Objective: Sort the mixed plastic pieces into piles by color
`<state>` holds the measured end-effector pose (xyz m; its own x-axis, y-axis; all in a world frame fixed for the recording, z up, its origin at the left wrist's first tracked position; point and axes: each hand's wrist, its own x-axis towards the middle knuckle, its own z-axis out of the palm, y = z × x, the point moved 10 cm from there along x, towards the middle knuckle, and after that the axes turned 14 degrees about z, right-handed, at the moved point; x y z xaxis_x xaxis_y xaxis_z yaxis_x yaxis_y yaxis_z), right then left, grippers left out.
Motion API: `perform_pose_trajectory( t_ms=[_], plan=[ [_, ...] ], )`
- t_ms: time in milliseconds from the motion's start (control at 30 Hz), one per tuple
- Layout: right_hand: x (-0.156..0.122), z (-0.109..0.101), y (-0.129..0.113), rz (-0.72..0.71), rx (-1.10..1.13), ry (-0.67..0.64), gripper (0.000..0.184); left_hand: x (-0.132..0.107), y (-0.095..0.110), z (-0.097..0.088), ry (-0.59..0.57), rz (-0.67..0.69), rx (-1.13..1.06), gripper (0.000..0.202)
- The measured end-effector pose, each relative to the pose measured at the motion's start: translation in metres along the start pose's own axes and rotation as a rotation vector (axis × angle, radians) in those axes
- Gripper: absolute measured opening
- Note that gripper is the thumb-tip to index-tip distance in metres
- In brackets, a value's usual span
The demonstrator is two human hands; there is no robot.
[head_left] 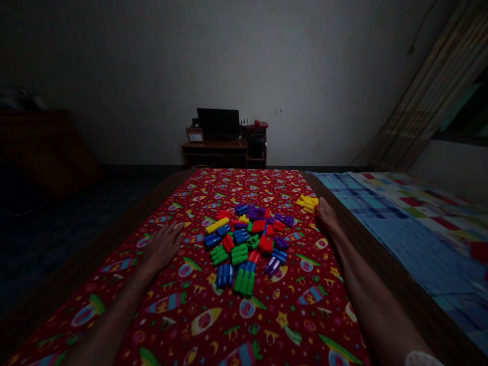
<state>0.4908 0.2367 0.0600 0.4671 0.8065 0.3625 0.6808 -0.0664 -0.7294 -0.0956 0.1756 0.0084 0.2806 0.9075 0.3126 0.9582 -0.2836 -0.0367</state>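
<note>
My left hand (163, 245) lies flat on the red patterned cloth (206, 317), fingers stretched out and holding nothing, left of a loose pile of plastic building blocks. Each block looks like several short tubes joined side by side. In the pile are green blocks (244, 281), blue blocks (224, 275), red blocks (266, 243), purple blocks (281, 242) and a yellow block (217, 225). At the cloth's right edge, my right hand (326, 215) is curled against a small group of yellow blocks (306, 204), its fingers closed at the near end and partly hidden.
Beyond the cloth's far end, a low desk (217, 146) bears a dark monitor (218, 122) against the wall. A blue checked sheet (366, 218) with a colourful patchwork part spreads on the right. A wooden cabinet (38, 152) stands in shadow at left, and a curtain (415, 107) hangs at right.
</note>
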Motion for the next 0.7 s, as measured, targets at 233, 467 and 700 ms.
perform_pose_trajectory(
  t_ms=[233, 467, 700],
  plan=[
    [0.001, 0.007, 0.007, 0.179, 0.078, -0.008, 0.068, 0.000, 0.003, -0.002, -0.009, 0.007, 0.013, 0.055],
    [0.002, -0.034, -0.035, 0.188, 0.230, 0.140, 0.057, -0.003, 0.003, -0.003, 0.014, -0.014, -0.017, 0.050],
    [-0.142, 0.097, -0.244, -0.543, 0.239, -0.761, 0.032, -0.003, 0.012, -0.012, 0.020, -0.021, -0.015, 0.051]
  ],
)
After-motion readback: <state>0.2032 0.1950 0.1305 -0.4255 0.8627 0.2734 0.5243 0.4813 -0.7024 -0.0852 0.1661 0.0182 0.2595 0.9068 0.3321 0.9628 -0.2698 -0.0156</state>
